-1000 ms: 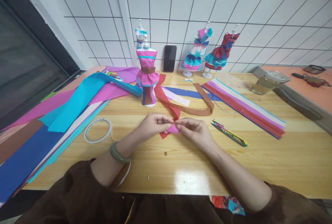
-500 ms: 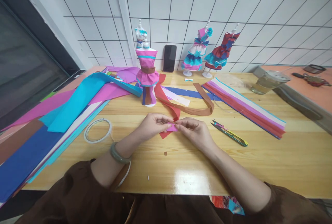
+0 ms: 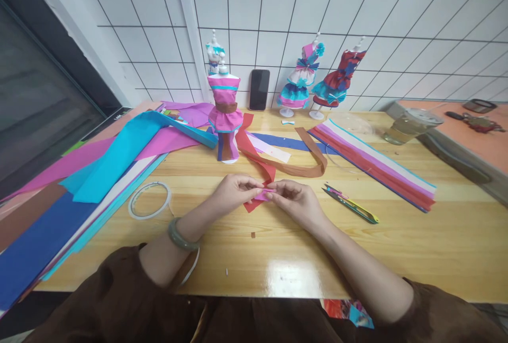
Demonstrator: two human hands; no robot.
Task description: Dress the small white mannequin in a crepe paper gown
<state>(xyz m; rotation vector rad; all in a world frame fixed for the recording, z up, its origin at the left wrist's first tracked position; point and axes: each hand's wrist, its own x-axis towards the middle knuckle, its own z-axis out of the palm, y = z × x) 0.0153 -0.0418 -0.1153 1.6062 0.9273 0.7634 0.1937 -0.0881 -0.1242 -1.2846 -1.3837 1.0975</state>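
Note:
Between my two hands is a small pink paper piece, pinched at its left end by my left hand and at its right end by my right hand. Under and behind it lies a red paper strip, whose lower end shows below the pink piece. A dressed mannequin in pink with a brown waistband stands just beyond my hands. A brown strip curves across the table to its right.
Scissor-like snips lie right of my right hand, a tape roll to the left. Coloured paper covers the left side, with a pleated striped sheet at right. A phone, more mannequins and a glass stand behind.
The pink piece looks narrower and more folded or gathered between my fingertips. Both hands have stayed nearly in place.

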